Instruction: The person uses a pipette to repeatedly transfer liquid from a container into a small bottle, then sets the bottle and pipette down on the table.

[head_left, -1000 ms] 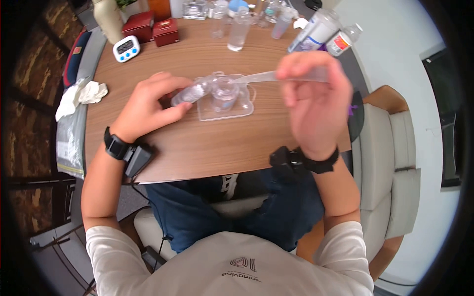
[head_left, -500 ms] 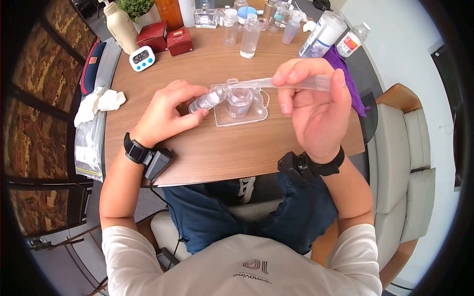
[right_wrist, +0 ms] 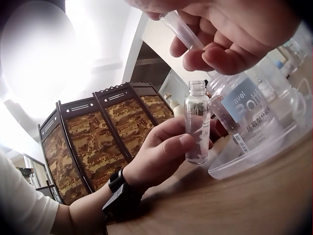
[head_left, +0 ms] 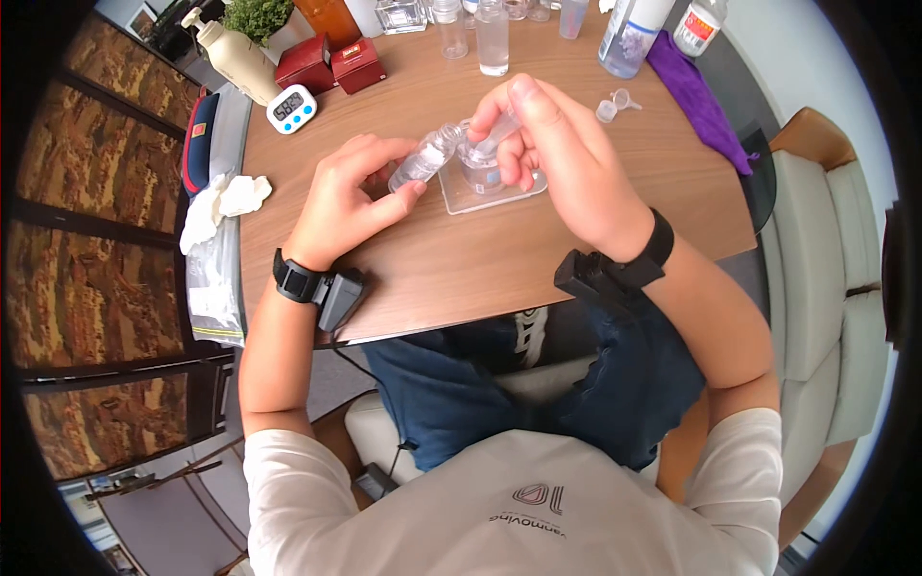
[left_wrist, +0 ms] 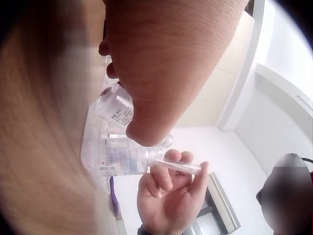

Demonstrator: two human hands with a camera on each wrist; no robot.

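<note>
The left hand (head_left: pixel 348 200) grips a small clear bottle (head_left: pixel 421 163) between thumb and fingers, tilted in the head view; its neck has no cap in the right wrist view. Beside it a larger clear bottle (right_wrist: pixel 252 110) with a blue label stands on a clear plastic case (head_left: pixel 471 204). Over this larger bottle the right hand (head_left: pixel 567 158) pinches a translucent dropper tube (right_wrist: pixel 182 30). In the left wrist view the tube (left_wrist: pixel 177 165) points into the larger bottle's mouth; how deep its tip sits cannot be told.
Behind stand a white timer (head_left: pixel 292 108), red boxes (head_left: pixel 358 65), a clear bottle of liquid (head_left: pixel 494 43) and other bottles. Small clear caps (head_left: pixel 607 110) and a purple cloth (head_left: pixel 696 101) lie at the right, crumpled tissue (head_left: pixel 245 195) at the left.
The right hand has turned and moved in over the larger bottle, swinging the dropper from nearly level to a steep slant. The left hand keeps its grip on the small bottle. The head view has shifted.
</note>
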